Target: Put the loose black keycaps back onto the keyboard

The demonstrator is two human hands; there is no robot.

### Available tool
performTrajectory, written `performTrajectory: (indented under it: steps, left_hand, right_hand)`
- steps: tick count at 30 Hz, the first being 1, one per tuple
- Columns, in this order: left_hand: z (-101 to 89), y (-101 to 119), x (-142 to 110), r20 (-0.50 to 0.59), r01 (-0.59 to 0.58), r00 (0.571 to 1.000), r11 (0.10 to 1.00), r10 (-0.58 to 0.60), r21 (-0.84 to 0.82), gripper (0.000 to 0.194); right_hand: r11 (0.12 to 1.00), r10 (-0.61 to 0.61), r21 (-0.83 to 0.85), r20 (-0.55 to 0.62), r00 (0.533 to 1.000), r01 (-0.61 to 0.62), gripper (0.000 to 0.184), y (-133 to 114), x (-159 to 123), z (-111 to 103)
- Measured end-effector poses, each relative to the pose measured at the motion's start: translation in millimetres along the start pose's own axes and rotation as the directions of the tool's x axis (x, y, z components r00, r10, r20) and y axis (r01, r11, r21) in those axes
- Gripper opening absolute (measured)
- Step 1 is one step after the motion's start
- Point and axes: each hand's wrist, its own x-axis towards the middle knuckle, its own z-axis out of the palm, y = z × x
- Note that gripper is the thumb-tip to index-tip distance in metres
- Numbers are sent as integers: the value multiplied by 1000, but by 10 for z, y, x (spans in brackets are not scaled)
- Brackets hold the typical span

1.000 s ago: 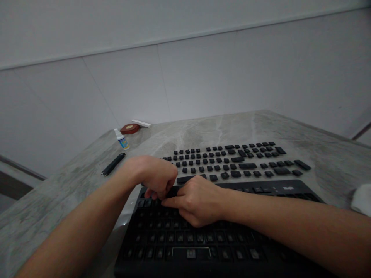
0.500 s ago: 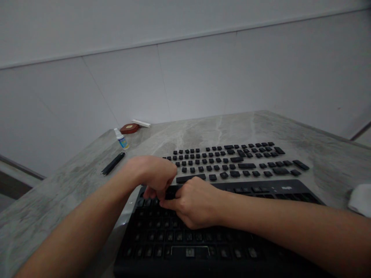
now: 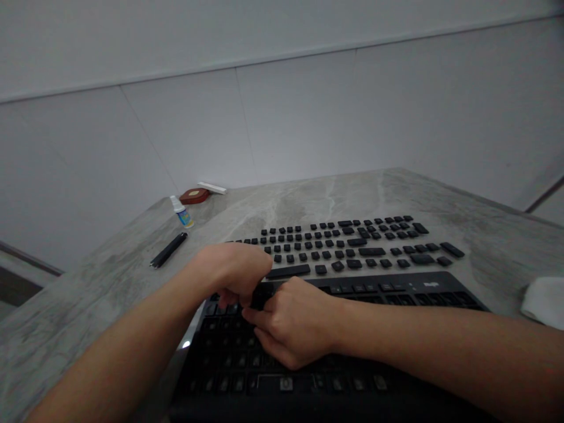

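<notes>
A black keyboard (image 3: 374,285) lies in front of me, with most key sockets in its main block bare and some keycaps still fitted along its top rows. Over its upper left part my left hand (image 3: 235,273) is bent down, fingers closed and pointing at the top row. My right hand (image 3: 293,323) rests on the keyboard just beside it, fingers curled, with the index finger reaching to the left fingertips. Whatever lies between the fingertips is too small and dark to make out. Behind the keyboard, loose black keycaps (image 3: 372,251) are laid out in rows, including a long space bar (image 3: 288,271).
On the left of the marble-patterned table (image 3: 110,276) are a black slim tool (image 3: 168,250), a small spray bottle (image 3: 182,213), a reddish-brown case (image 3: 194,195) and a white strip (image 3: 212,187). A white cloth-like item (image 3: 544,301) lies at the right edge. A wall stands behind.
My right hand has shifted slightly down toward me, its fingers a little lower on the keyboard. The left hand stays near the same top-row spot. The whole view has moved slightly.
</notes>
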Motion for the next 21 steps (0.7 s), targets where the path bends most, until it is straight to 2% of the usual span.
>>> performTrajectory:
  steps: [2, 3, 5, 7, 9, 11, 13, 15, 21]
  left_hand:
    - [-94, -116, -42, -18, 17, 1000, 1000, -17, -5, 16]
    - [-153, -189, -63, -68, 16, 998, 1000, -16, -1, 14]
    - [-268, -362, -87, -240, 24, 971, 1000, -18, 20, 14]
    - [-354, -556, -73, -454, 67, 890, 996, -37, 51, 18]
    - [-393, -743, -18, -631, 128, 774, 990, -59, 65, 21]
    - [-384, -894, 71, -734, 163, 676, 985, -66, 62, 21]
    - [-342, -992, 179, -778, 156, 627, 986, -48, 65, 23]
    - [-287, -1039, 290, -784, 112, 621, 990, 1, 90, 28]
    - [-153, -1095, 531, -697, -35, 699, 980, 163, 195, 50]
  right_hand:
    - [1000, -18, 9, -102, 995, 19, 26, 34, -25, 64]
    - [1000, -16, 19, -166, 986, 20, 25, 53, -30, 95]
    - [999, 4, 52, -296, 955, 12, 26, 91, -26, 149]
    - [996, 15, 85, -390, 921, 20, 26, 123, -10, 180]
    - [994, 2, 97, -431, 902, 44, 23, 144, 4, 190]
    - [994, -29, 86, -437, 899, 74, 22, 151, 8, 186]
    - [993, -59, 69, -434, 899, 99, 21, 149, 4, 177]
    - [992, -77, 59, -431, 899, 113, 21, 145, -3, 174]
    - [991, -76, 63, -442, 894, 115, 24, 147, -8, 187]
